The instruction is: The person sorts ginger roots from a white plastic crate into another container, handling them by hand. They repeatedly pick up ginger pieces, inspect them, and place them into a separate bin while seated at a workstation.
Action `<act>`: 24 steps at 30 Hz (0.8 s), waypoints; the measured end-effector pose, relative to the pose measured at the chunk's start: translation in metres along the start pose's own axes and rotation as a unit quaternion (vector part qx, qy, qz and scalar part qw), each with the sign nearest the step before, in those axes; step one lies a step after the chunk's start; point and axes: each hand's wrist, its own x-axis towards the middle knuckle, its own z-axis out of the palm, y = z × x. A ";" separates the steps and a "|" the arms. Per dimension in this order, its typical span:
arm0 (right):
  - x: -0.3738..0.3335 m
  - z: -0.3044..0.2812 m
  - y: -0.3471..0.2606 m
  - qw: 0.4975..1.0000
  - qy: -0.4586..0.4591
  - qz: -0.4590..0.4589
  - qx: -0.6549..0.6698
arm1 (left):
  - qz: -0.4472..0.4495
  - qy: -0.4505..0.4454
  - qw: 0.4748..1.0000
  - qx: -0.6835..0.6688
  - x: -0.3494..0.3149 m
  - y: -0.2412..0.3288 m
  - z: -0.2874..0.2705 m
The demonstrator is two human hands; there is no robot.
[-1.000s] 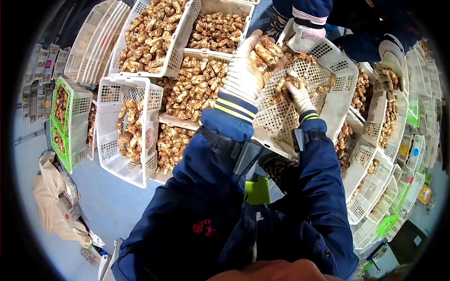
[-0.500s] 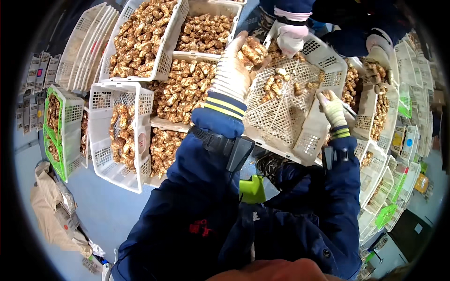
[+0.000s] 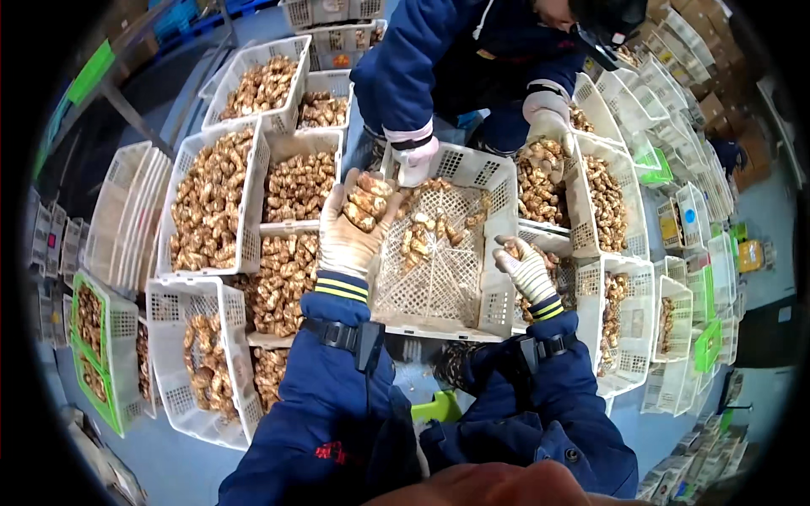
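Note:
My left hand, in a white glove, is palm up above the left edge of the middle white crate. Its fingers curl around several knobbly brown-and-cream pieces; whether tubers or mushrooms I cannot tell. Over that crate's right wall is my right hand, also gloved, with thumb and fingers drawn together. What lies between those fingertips, if anything, is too small to make out. A few loose pieces are scattered on the crate's lattice floor, mostly toward its far half.
Opposite me a co-worker bends over, one gloved hand at the crate's far left corner, the other over a right-hand crate of pieces. Filled crates flank both sides. Nested crates stand far left. A green object is below the crate.
The view has tilted up, showing more of the co-worker. My left hand has turned palm up, its pieces now in plain sight. My right hand stays by the crate's right wall.

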 end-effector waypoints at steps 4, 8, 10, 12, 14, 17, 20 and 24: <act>0.007 -0.012 0.022 0.998 0.008 0.061 -0.033 | -0.036 -0.102 0.993 -0.051 0.000 -0.003 0.001; 0.009 -0.017 0.026 0.993 -0.034 0.054 0.099 | -0.051 -0.102 0.982 -0.149 0.003 0.000 -0.004; 0.006 -0.013 0.011 0.991 -0.050 0.064 0.104 | -0.021 -0.118 0.985 -0.126 0.005 0.004 -0.009; 0.005 -0.024 0.000 0.992 -0.062 0.081 0.080 | -0.026 -0.030 0.989 -0.140 -0.002 -0.001 0.008; 0.002 -0.037 0.010 0.990 -0.035 0.110 0.081 | -0.026 -0.104 0.990 -0.096 -0.002 -0.001 0.000; -0.005 -0.058 0.016 0.981 -0.013 0.144 0.126 | -0.036 -0.113 0.990 -0.073 0.001 -0.001 -0.005; -0.010 -0.100 0.058 0.960 -0.033 0.185 0.207 | -0.036 -0.111 0.992 -0.054 0.005 -0.005 -0.005; -0.039 -0.138 0.066 0.951 0.021 0.229 0.208 | -0.008 -0.075 0.996 -0.052 0.008 -0.005 -0.007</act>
